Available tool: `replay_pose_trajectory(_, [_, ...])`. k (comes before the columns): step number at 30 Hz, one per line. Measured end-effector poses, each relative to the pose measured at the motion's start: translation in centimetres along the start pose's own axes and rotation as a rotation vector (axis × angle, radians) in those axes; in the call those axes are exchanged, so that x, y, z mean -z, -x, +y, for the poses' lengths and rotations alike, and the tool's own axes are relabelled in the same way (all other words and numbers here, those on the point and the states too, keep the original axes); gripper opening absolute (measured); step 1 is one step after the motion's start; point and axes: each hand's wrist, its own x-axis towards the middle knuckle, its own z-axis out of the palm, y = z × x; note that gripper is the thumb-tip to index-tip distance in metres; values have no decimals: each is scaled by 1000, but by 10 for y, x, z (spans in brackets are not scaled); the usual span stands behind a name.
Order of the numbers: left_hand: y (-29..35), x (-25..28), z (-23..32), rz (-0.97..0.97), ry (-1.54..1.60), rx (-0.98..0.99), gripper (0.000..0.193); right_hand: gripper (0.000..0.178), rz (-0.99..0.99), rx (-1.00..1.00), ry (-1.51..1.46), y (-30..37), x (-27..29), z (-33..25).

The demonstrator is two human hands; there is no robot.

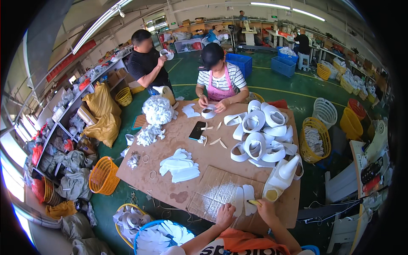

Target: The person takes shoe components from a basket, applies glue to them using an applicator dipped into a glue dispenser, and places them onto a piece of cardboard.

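Note:
My left hand [224, 214] presses down on a white insole-shaped piece [239, 201] lying on a sheet of cardboard [212, 191] at the near table edge. My right hand [264, 208] holds a small yellow-handled brush [254, 202] over a second white piece [249, 196] beside the first. An open white plastic jug [280, 178] lies tilted just right of my right hand. A fanned stack of white insole pieces [180, 165] rests in the middle of the brown table [170, 140].
A heap of white curved shoe parts [263, 131] fills the table's right side. Across the table a person in a pink apron [221, 78] handles a white part; another person [146, 63] stands behind. Yellow baskets [103, 176] and a blue tub of insoles [163, 236] surround the table.

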Motion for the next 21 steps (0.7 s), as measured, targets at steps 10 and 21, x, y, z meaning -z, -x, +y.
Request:
replay_pose_trajectory(10, [0,115,-21,645,1209,581,12,14,160,-80,209,21,-6,-9])
replay_pose_trajectory(21, [276,67,-183,1123,205,1283,14,13,66,-37,271,14,-3,-14])
